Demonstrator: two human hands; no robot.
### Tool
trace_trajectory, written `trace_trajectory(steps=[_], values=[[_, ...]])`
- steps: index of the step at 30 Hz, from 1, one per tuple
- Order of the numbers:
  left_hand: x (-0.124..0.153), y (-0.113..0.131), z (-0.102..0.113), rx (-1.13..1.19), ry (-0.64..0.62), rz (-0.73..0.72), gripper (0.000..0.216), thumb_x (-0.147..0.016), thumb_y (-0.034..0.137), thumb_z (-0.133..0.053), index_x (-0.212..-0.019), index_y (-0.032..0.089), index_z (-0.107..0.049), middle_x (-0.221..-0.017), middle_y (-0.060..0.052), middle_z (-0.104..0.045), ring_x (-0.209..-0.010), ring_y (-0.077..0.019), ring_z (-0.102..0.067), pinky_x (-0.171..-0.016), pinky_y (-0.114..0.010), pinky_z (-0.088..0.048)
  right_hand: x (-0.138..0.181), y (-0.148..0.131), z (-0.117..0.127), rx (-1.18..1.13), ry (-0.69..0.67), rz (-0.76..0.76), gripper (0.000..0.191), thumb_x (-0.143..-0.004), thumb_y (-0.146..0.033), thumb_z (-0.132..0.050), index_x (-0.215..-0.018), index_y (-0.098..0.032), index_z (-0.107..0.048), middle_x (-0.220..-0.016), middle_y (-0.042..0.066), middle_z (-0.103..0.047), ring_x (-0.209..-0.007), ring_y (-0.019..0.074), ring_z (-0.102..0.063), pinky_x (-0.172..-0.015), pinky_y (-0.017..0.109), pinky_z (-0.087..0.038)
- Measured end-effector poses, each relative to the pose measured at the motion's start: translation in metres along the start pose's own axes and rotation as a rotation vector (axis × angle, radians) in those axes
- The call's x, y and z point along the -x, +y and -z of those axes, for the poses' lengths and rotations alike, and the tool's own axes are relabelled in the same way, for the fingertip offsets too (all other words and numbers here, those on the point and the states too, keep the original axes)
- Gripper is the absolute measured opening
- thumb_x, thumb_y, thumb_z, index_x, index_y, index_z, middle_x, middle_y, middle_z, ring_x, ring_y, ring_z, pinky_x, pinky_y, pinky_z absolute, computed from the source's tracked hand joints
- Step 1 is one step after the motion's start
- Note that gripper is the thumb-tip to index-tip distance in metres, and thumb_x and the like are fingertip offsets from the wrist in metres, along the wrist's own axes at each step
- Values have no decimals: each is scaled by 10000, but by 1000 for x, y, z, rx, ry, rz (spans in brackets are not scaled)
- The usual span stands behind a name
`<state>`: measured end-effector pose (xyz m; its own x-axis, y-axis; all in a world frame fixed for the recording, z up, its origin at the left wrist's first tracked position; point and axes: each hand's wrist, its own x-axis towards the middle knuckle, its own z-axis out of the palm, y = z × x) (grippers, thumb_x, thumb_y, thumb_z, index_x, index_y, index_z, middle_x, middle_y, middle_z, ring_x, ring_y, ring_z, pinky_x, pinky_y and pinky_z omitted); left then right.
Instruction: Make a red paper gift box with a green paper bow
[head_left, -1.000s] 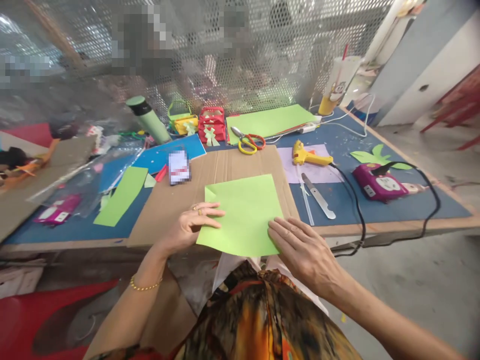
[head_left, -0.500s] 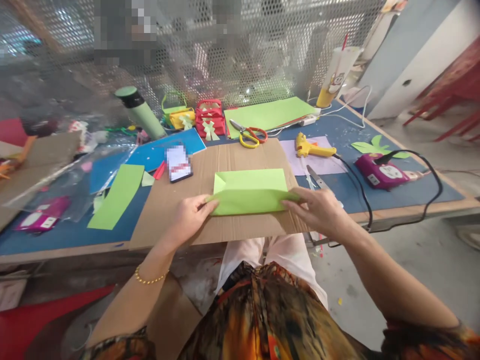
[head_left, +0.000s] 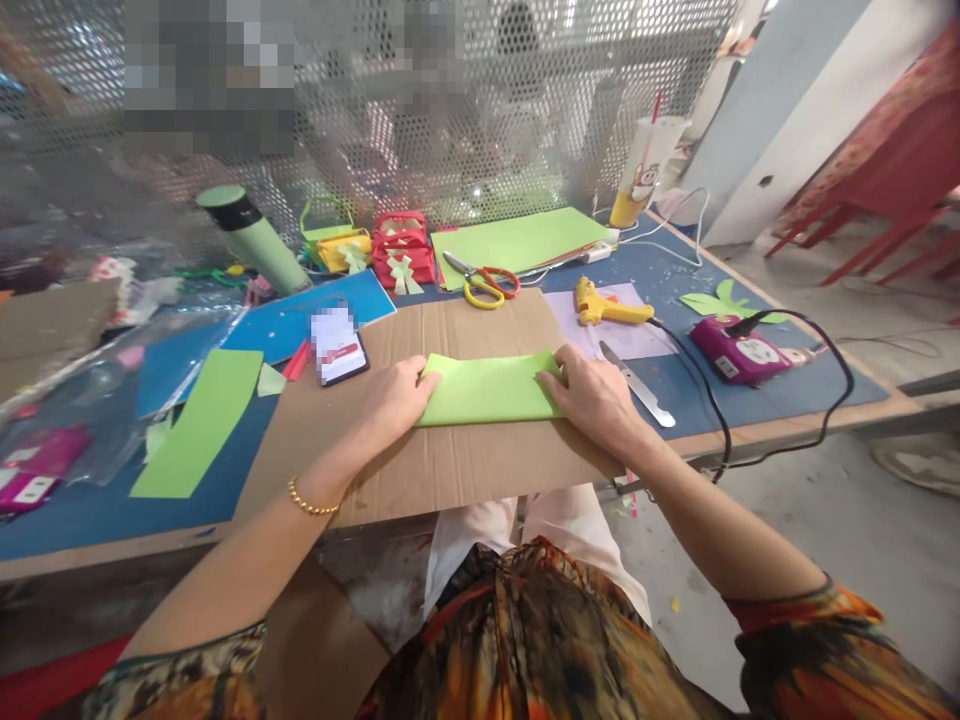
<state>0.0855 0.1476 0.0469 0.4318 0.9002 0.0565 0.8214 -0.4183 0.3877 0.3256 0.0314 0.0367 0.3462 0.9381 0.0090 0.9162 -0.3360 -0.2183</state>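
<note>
A folded sheet of light green paper (head_left: 491, 390) lies across a brown cardboard sheet (head_left: 465, 465) in front of me. My left hand (head_left: 397, 400) grips its left end, thumb on the near face and fingers curled at the upper edge. At the opposite end my right hand (head_left: 592, 395) pinches the paper the same way. The near flap stands up and covers what lies behind it. Just right of my right hand rests a knife-like metal blade (head_left: 637, 385), and a yellow glue gun (head_left: 611, 305) lies beyond it.
Scissors (head_left: 484, 285) lie at the cardboard's far edge. A phone (head_left: 339, 345) and a green paper strip (head_left: 199, 425) are on the left. A green bottle (head_left: 255, 240), small paper bags (head_left: 401, 255) and a drink cup (head_left: 646, 175) stand behind. A cord runs from a purple power socket (head_left: 739, 350).
The near flap has been raised and now hides the paper's lighter inner face and corner fold. Both hands have moved up to the paper's upper corners. The view has shifted slightly.
</note>
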Motion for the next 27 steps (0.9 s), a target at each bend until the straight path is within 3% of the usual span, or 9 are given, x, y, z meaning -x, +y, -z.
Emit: trace_trajectory(steps=[4, 7, 13, 19, 27], values=[[5, 4, 2, -19, -19, 41, 317, -942, 316, -567, -705, 254, -365, -654, 22, -437, -629, -172, -378, -645, -335, -220, 1, -2, -4, -85, 18, -49, 352, -1029, -351, -602, -1322, -160, -571, -968, 129, -805, -928, 313, -745, -699, 333, -382], [6, 6, 3, -14, -36, 80, 253, -939, 323, -564, -763, 259, -394, -672, 22, -465, -656, -186, -428, -660, -325, -255, 1, 0, -9, -145, 65, -62, 476, -1014, -346, -605, -1429, -138, -500, -904, 112, -792, -914, 321, -754, -710, 343, -411], [5, 8, 3, -6, -33, 125, 80, -924, 301, -571, -964, 233, -557, -742, -1, -596, -770, -230, -570, -707, -322, -339, 3, 12, -22, -263, 199, 39, 459, -963, -229, -448, -1411, -131, -477, -789, 60, -736, -768, 265, -706, -686, 335, -402], [6, 5, 2, 19, -42, 154, 388, -950, 293, -576, -1313, 160, -617, -830, -38, -702, -902, -277, -665, -761, -340, -424, 3, 14, -22, -252, 160, 33, 405, -932, -248, -461, -1321, -147, -501, -819, 62, -721, -763, 262, -677, -666, 332, -361], [4, -3, -2, 7, 0, 78, 521, -944, 307, -576, -1436, 139, -597, -689, 13, -618, -790, -251, -649, -726, -336, -409, 3, 13, -21, -247, 145, 30, 399, -928, -237, -465, -1317, -155, -502, -824, 62, -728, -748, 247, -657, -658, 321, -350]])
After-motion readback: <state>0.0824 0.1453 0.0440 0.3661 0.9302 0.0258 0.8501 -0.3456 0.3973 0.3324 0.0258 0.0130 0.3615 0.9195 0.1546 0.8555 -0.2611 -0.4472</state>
